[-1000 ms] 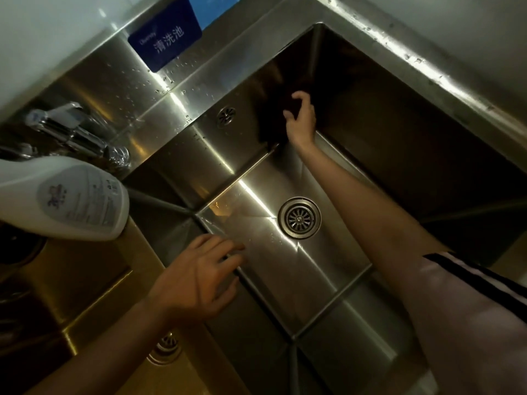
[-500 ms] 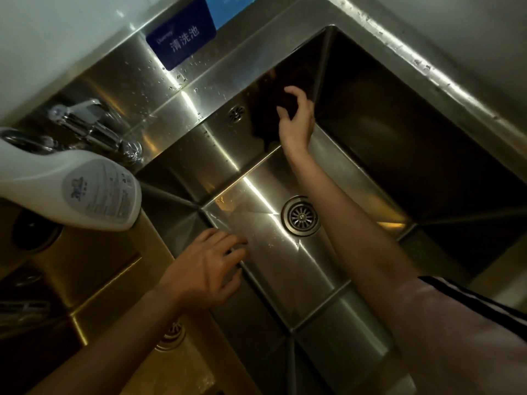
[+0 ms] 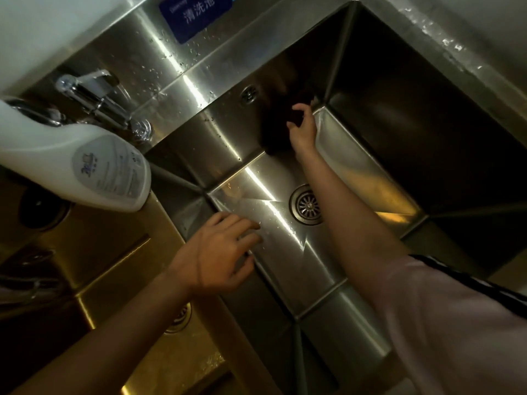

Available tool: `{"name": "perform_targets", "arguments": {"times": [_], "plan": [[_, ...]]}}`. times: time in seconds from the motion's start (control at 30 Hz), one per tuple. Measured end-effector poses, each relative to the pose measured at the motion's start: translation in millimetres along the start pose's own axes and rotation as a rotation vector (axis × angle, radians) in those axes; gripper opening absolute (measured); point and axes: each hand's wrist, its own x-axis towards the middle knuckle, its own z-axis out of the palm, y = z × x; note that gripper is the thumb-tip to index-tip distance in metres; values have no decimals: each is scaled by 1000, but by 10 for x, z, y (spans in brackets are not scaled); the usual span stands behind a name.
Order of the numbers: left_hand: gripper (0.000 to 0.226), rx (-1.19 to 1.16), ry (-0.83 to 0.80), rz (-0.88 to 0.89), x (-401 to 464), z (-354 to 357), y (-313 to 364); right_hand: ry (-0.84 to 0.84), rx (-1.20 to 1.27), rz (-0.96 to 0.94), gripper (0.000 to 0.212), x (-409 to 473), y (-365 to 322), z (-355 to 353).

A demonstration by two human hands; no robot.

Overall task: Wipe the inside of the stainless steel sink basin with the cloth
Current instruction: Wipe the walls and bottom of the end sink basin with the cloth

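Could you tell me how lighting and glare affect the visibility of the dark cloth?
Head view: dim overall; bright glare streaks cross the stainless steel sink basin; the dark cloth under the right hand merges with the shadowed back wall, edges unclear; wide-angle distortion tilts the basin.

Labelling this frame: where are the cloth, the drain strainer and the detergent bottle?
cloth (image 3: 278,129), head view, dark middle.
drain strainer (image 3: 306,205), head view, grille centre.
detergent bottle (image 3: 71,163), head view, white body.

The right hand (image 3: 302,129) has been drawn down the back wall of the sink basin (image 3: 216,132) toward the floor seam, the dark cloth (image 3: 278,129) dragged down with it at its 9 o'clock, fingers now curled over the cloth's upper edge.
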Motion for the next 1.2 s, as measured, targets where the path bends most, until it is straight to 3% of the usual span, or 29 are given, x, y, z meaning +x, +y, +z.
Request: {"name": "perform_targets", "arguments": {"times": [0.23, 0.53, 0.73, 1.0, 1.2], "plan": [[43, 11, 27, 24, -3, 35, -18, 46, 3, 83, 36, 136, 197, 25], [41, 24, -18, -9, 4, -38, 13, 65, 199, -225, 35, -466, -590, 59], [43, -9, -32, 3, 2, -66, 10, -73, 239, -410, 37, -954, -874, 244], [40, -20, 24, 10, 11, -32, 4, -33, 160, -131, 40, -562, -93, 428], [43, 16, -50, -29, -2, -26, 5, -63, 5, 104, 37, -230, 326, 433]]}}
